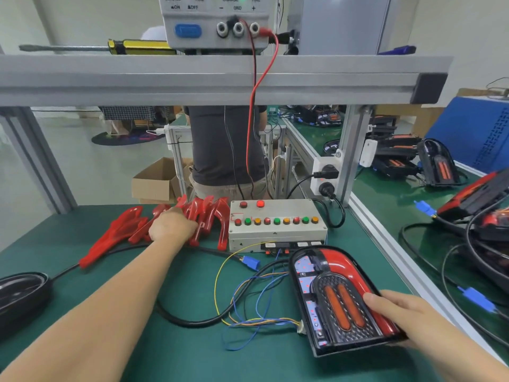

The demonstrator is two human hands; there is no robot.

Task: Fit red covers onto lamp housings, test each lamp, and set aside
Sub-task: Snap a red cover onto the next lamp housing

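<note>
A black lamp housing (341, 301) with two orange strips lies tilted on the green mat at the front right, a red cover part along its right side. My right hand (399, 312) grips its right edge, thumb on top. Coloured wires run from its left side toward a grey test box (275, 224) with rows of red, green and orange buttons. Left of the box lies a pile of several red covers (203, 216). My left hand (172, 224) reaches into that pile with its fingers curled round one cover.
A second black housing (19, 293) sits at the left edge on a black cable with a blue connector (250, 261). A shelf beam overhead carries a power supply (214, 20) and a screwdriver (110, 46). More lamps (438, 164) crowd the right bench. A person stands behind the table.
</note>
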